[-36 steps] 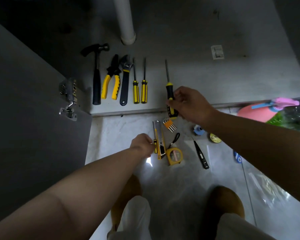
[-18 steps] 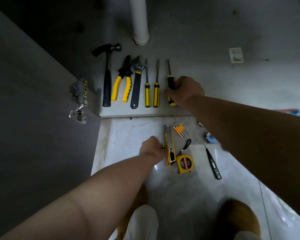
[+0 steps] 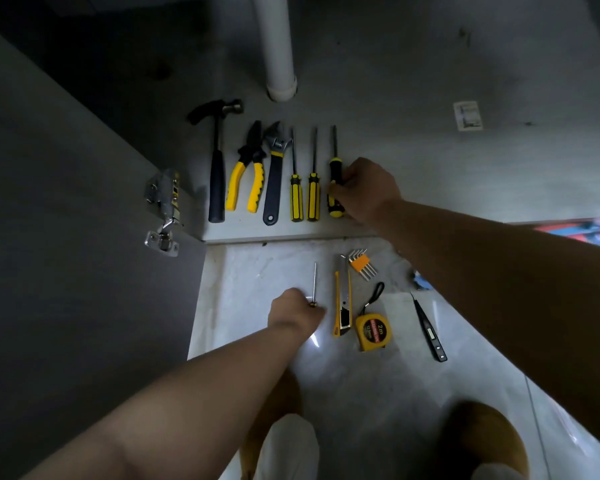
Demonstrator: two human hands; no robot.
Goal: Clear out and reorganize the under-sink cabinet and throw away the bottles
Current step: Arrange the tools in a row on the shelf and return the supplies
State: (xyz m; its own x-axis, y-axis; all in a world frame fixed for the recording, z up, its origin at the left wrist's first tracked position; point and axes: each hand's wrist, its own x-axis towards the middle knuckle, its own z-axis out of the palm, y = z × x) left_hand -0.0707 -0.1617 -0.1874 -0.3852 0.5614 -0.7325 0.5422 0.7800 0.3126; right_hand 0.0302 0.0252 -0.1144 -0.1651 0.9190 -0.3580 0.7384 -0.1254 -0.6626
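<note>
On the grey cabinet floor [image 3: 430,174] lies a row of tools: hammer [image 3: 217,161], yellow pliers [image 3: 248,174], wrench [image 3: 273,174] and two yellow-black screwdrivers [image 3: 303,188]. My right hand [image 3: 364,190] grips the handle of a third, larger screwdriver [image 3: 334,157] at the right end of the row, against the cabinet floor. My left hand [image 3: 297,311] holds a small thin screwdriver [image 3: 314,282] over the marble floor, its shaft pointing toward the cabinet.
On the marble floor lie a yellow utility knife [image 3: 342,299], orange hex keys [image 3: 361,263], a tape measure [image 3: 373,332] and a black tester pen [image 3: 428,330]. The open cabinet door [image 3: 66,237] stands at left. A white drain pipe [image 3: 278,46] rises behind the tools.
My right hand carried the larger screwdriver from the cabinet's front edge into the row beside the other two. My left hand picked the small screwdriver up from beside the utility knife.
</note>
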